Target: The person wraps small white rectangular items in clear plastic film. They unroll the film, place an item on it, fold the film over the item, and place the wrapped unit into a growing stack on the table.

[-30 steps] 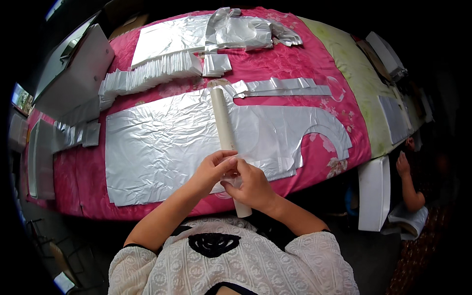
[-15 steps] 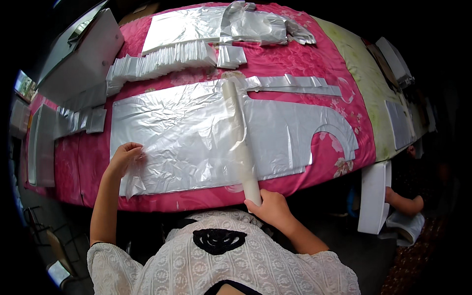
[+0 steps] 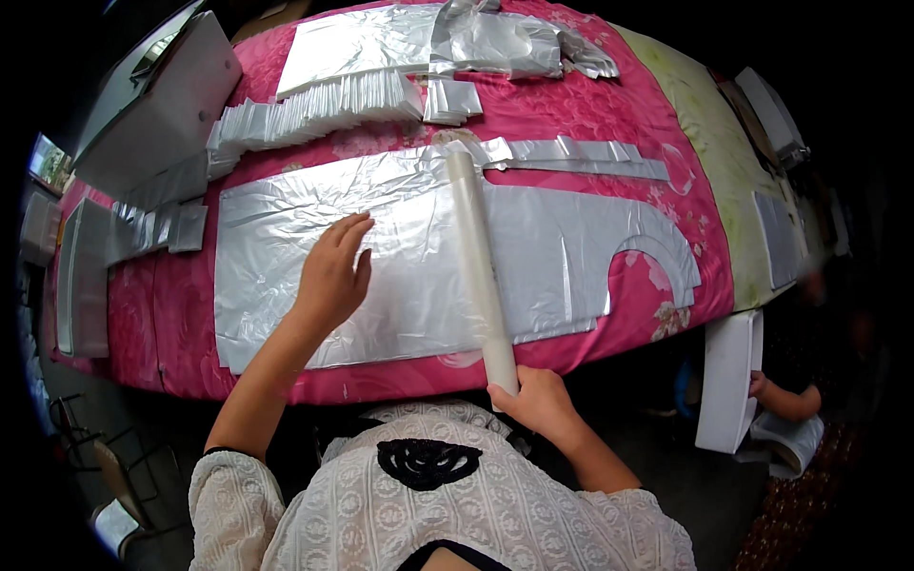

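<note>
A stack of flat, silvery plastic sheets (image 3: pixel 547 257) lies across the table, with a curved cut-out at its right end. A long pale tube (image 3: pixel 481 276) rests slantwise over the stack. Its near end, past the table's front edge, is gripped by my right hand (image 3: pixel 539 402), fingers wrapped round it. Over the left half of the sheets is my left hand (image 3: pixel 333 271), palm down with fingers stretched out and nothing in them. Whether its fingertips touch the plastic I cannot tell. Narrow plastic strips (image 3: pixel 590 160) extend from the stack's far edge.
Behind the sheets runs a long row of folded white packets (image 3: pixel 314 116). More silvery sheets (image 3: pixel 357 46) lie at the far side. A large white box (image 3: pixel 181 105) stands far left on the pink tablecloth (image 3: pixel 381 388). At right, another person's hand (image 3: pixel 759 383) touches a white bin (image 3: pixel 728 381).
My left hand has let go of the plastic sheet's near left corner and moved right and away over the stack. The raised corner now lies flatter. My right hand still grips the tube.
</note>
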Action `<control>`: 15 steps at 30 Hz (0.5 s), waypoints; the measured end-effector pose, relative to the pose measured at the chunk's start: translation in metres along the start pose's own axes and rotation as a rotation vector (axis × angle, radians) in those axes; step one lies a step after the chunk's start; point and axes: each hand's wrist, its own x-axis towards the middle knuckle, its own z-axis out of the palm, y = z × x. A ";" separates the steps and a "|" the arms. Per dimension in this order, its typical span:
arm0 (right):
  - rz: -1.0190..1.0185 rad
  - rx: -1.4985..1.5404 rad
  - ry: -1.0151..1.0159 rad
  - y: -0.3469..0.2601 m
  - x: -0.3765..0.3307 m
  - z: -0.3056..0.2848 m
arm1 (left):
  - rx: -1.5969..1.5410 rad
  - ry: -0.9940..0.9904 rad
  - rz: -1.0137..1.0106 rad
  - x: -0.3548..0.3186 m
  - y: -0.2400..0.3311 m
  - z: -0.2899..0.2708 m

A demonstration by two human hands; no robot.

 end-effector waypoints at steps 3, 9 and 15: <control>0.022 0.005 -0.018 0.000 0.000 -0.001 | -0.103 -0.102 0.086 0.003 0.042 0.066; -0.020 -0.051 -0.100 0.000 0.007 -0.012 | 0.039 -0.211 0.009 -0.009 0.055 0.117; -0.139 0.014 0.046 -0.029 0.100 -0.046 | 0.080 -0.237 0.016 -0.010 0.056 0.115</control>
